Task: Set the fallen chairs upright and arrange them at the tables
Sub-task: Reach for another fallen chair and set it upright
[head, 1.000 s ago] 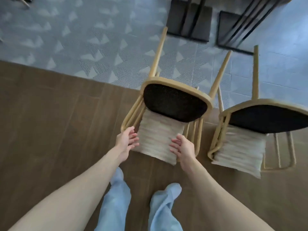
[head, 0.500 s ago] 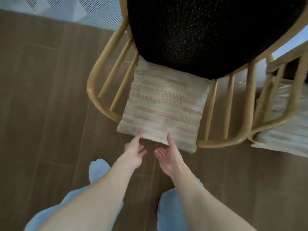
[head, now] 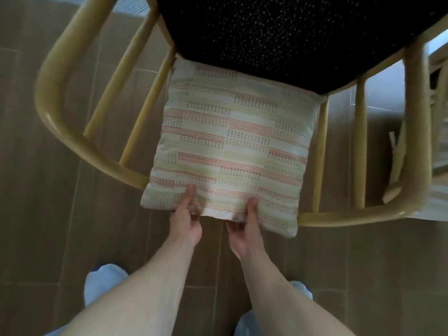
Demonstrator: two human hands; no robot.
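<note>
I am bent over the fallen chair (head: 80, 141), which lies on its back on the brown plank floor (head: 43, 226), its curved wooden backrest rail down on the boards and its dark speckled seat underside (head: 286, 35) tipped up toward me at the top of view. A striped cushion (head: 230, 146) lies inside the frame, between the spindles, its near edge hanging over the rail toward me.

Both my forearms reach straight forward from the bottom of view, close together and nearly parallel. My left hand (head: 185, 223) pinches the cushion's near edge, thumb laid flat on top of the fabric, the fingers tucked under where I cannot see them. My right hand (head: 243, 232) grips the same edge just beside it, thumb on top too, fingers curled beneath the hem. The two hands are near each other but apart.

A second chair (head: 412, 132) shows blurred at the right edge.
</note>
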